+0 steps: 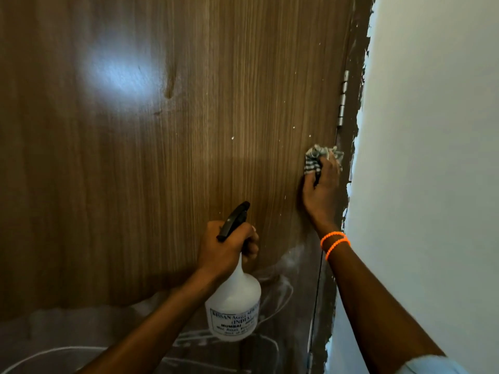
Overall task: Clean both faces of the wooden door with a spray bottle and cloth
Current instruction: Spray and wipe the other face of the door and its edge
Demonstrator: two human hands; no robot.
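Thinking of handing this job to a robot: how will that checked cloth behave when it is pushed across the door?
The cloth is probably floppy: it bunches under the right hand. It likely needs steady pressing to stay against the door.

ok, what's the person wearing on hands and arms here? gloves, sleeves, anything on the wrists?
No gloves: both the left hand and the right hand are bare, forearms too. The right wrist carries two bright orange beaded bracelets. A bit of pale blue sleeve shows at the upper right arm. No sleeve or wristwear visible on the left arm.
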